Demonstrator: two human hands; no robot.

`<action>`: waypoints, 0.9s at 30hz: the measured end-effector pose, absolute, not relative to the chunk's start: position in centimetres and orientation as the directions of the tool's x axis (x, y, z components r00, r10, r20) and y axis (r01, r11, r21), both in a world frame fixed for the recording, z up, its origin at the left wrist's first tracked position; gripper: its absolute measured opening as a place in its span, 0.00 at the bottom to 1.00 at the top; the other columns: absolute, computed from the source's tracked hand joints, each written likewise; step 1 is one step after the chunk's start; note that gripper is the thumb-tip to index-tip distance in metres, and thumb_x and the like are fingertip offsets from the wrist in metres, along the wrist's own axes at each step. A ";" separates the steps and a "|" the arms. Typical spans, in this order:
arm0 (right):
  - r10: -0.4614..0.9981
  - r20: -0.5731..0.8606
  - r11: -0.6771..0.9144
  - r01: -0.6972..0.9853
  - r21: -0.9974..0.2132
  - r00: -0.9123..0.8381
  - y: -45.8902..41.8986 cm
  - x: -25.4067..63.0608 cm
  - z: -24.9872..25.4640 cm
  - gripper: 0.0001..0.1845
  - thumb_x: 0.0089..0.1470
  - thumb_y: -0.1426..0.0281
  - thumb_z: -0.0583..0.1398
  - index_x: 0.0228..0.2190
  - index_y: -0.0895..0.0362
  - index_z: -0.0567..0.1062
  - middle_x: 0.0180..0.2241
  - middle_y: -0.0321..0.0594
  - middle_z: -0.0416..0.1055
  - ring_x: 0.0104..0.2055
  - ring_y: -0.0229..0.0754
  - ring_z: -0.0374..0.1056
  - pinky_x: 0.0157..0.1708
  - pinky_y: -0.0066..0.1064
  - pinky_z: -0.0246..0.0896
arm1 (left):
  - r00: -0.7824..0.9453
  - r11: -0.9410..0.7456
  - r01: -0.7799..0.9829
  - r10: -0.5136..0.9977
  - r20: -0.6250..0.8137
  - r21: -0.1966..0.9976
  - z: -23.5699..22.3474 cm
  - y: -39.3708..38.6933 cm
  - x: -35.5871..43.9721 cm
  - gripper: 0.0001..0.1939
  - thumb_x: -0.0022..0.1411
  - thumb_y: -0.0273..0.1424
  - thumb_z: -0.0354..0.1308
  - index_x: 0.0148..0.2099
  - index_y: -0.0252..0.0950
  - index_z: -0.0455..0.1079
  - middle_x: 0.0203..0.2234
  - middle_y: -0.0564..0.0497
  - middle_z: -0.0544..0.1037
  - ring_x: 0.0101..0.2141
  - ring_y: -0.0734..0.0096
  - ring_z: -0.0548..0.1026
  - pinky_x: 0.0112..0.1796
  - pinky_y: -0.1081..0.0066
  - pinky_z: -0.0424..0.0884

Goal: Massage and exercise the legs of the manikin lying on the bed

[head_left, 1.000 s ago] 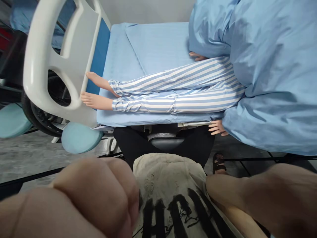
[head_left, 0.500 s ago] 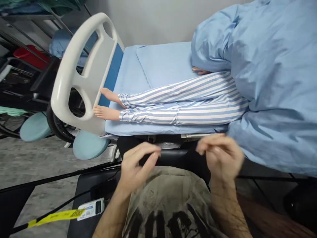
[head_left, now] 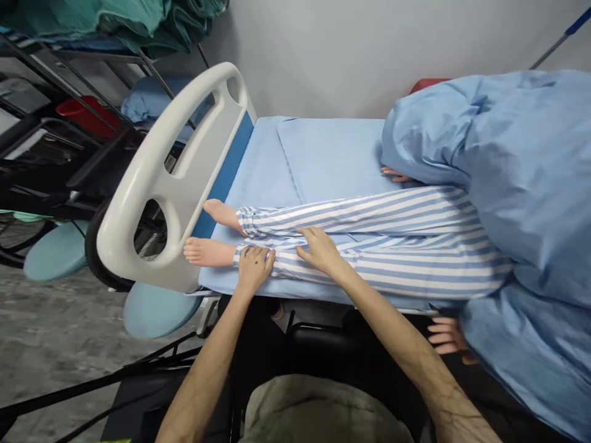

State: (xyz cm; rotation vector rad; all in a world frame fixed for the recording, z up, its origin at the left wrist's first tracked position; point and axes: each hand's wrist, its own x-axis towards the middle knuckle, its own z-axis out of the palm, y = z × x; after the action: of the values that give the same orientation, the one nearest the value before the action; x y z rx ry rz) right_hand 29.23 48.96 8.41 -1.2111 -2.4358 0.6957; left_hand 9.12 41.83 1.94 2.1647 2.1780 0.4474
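Observation:
A manikin in blue-and-white striped trousers lies on the light-blue bed sheet, its bare feet pointing toward the footboard. Around the near leg, just above the ankle, my left hand is closed over the trouser cuff, thumb on the right side. My right hand is over the same leg farther up the shin, fingers apart and reaching toward the gap between the legs. Whether it presses on the cloth I cannot tell. A blue cover hides the manikin's upper body; a manikin hand sticks out at the near side.
The white footboard rises at the left end of the bed. Behind it are a wheelchair with pale-green footplates, a metal rack with green cloth and a red basin. Black chair parts lie below the bed's near edge.
Both my hands have moved forward from above my lap onto the manikin's near leg. The left has taken hold near the ankle. The view has tilted up, and a manikin hand now shows at right.

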 end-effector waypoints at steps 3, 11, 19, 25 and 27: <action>0.707 0.073 0.672 0.637 -0.379 -0.703 52.7 21.1 7.8 0.26 0.54 0.69 0.59 0.54 0.64 0.64 0.52 0.54 0.67 0.55 0.52 0.60 0.54 0.41 0.56 | -0.012 -0.028 0.971 0.986 0.168 0.238 2.0 41.3 8.4 0.17 0.66 0.37 0.45 0.38 0.36 0.72 0.34 0.43 0.79 0.41 0.59 0.74 0.51 0.56 0.61; 0.651 -0.219 0.685 0.686 -0.244 -0.727 57.1 10.4 2.9 0.33 0.50 0.65 0.62 0.55 0.63 0.60 0.47 0.53 0.71 0.48 0.52 0.70 0.46 0.39 0.63 | -0.139 0.011 0.899 0.955 0.262 0.437 2.4 41.2 5.7 0.17 0.64 0.34 0.49 0.54 0.35 0.66 0.49 0.42 0.73 0.51 0.60 0.69 0.52 0.59 0.67; 0.640 -0.187 0.700 0.666 -0.260 -0.745 57.7 11.4 6.3 0.33 0.47 0.58 0.64 0.52 0.60 0.64 0.46 0.52 0.73 0.48 0.53 0.70 0.43 0.37 0.65 | 0.239 -0.255 0.967 0.918 0.317 0.011 1.8 39.8 4.5 0.15 0.65 0.35 0.51 0.49 0.35 0.72 0.49 0.41 0.74 0.51 0.56 0.69 0.55 0.53 0.63; 0.658 -0.140 0.673 0.661 -0.332 -0.740 58.8 12.1 12.6 0.37 0.41 0.53 0.66 0.50 0.56 0.64 0.45 0.47 0.73 0.48 0.55 0.70 0.42 0.39 0.65 | 0.372 -0.323 0.928 0.839 0.396 -0.187 3.3 36.5 1.5 0.14 0.64 0.22 0.47 0.45 0.35 0.72 0.40 0.44 0.78 0.40 0.64 0.74 0.41 0.65 0.67; 0.663 -0.115 0.670 0.655 -0.348 -0.739 59.1 12.6 14.4 0.38 0.40 0.53 0.66 0.50 0.55 0.65 0.45 0.45 0.73 0.47 0.55 0.70 0.42 0.39 0.65 | 0.377 -0.319 0.925 0.831 0.410 -0.204 4.7 36.2 0.8 0.14 0.64 0.22 0.47 0.46 0.35 0.72 0.36 0.45 0.78 0.35 0.66 0.74 0.36 0.67 0.66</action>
State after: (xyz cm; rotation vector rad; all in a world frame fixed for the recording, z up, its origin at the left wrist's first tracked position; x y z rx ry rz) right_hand 12.56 59.09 14.38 -1.1256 -2.8512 0.5810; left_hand 0.83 36.20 4.75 2.9201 1.9835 0.4195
